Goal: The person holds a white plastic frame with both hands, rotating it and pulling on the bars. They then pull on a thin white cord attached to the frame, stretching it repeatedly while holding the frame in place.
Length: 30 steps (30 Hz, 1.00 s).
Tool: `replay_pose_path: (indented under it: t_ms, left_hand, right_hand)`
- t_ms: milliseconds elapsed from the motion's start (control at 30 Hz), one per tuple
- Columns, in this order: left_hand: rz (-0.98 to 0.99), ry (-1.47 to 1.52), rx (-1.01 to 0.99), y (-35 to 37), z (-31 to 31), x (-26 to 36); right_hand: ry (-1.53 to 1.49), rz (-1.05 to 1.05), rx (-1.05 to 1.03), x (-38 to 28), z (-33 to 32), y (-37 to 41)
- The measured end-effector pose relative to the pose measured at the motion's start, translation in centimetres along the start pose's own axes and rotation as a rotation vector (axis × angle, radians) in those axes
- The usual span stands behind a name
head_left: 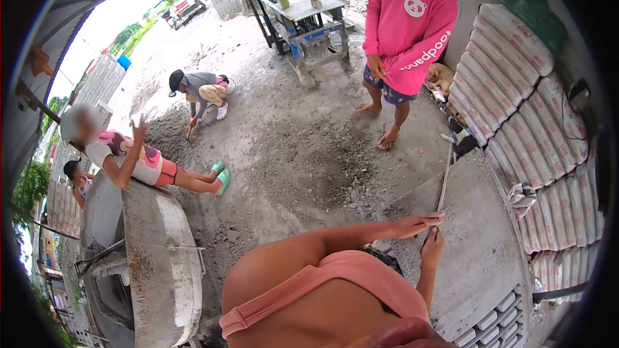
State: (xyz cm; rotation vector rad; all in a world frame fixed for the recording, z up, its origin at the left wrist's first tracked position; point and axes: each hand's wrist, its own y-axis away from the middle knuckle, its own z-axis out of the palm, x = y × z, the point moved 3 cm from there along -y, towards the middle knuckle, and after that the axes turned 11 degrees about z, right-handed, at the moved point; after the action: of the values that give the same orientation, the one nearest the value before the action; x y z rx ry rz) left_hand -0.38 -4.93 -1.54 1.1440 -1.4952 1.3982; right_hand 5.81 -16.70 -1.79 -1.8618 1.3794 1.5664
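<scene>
A long thin rod (443, 183) runs from the dirt floor near the sacks back toward me. My right hand (432, 249) is closed around its near end, forearm coming up from below. My left hand (418, 224) reaches across from my bare shoulder, fingers stretched out straight, their tips meeting the rod just above the right hand. Whether the left hand actually grips the rod is unclear. The rod's far end is lost among dark clutter by the sacks.
A concrete mixer drum (158, 251) stands at the left with a person (129, 154) leaning on it. Another person (201, 93) crouches in the dirt. A person in a pink shirt (407, 26) stands ahead. Stacked sacks (529, 109) line the right; a gravel patch (322, 164) lies mid-floor.
</scene>
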Motion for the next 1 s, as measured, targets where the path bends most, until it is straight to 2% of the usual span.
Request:
replay_pose_path:
  t_ms: [300,367,467,567,800,867,1000]
  left_hand:
    - [0.022,-0.023,-0.007,-0.3,0.0,0.3]
    - [-0.085,0.005,-0.040,-0.4,0.0,1.2]
    - [0.034,-0.085,-0.030,-0.5,0.1,0.3]
    - [0.073,-0.101,-0.024,-0.6,0.2,-0.1]
    - [0.081,-0.077,-0.021,-1.0,0.5,-0.2]
    - [0.022,-0.036,-0.019,-1.1,0.6,-0.2]
    - [0.027,-0.009,-0.018,-1.2,0.6,-0.6]
  right_hand:
    - [-0.053,0.050,-0.029,0.2,-0.4,-0.3]
    - [-0.059,0.055,-0.026,-0.1,-0.5,0.0]
    - [-0.064,0.072,-0.008,-0.4,-0.7,0.0]
    - [-0.032,0.066,0.007,0.3,-0.7,-0.3]
    - [0.000,0.041,0.005,1.5,-0.9,-1.1]
    - [0.002,0.032,0.010,1.6,-1.1,-1.2]
    - [0.022,0.084,-0.011,1.3,-1.1,-1.2]
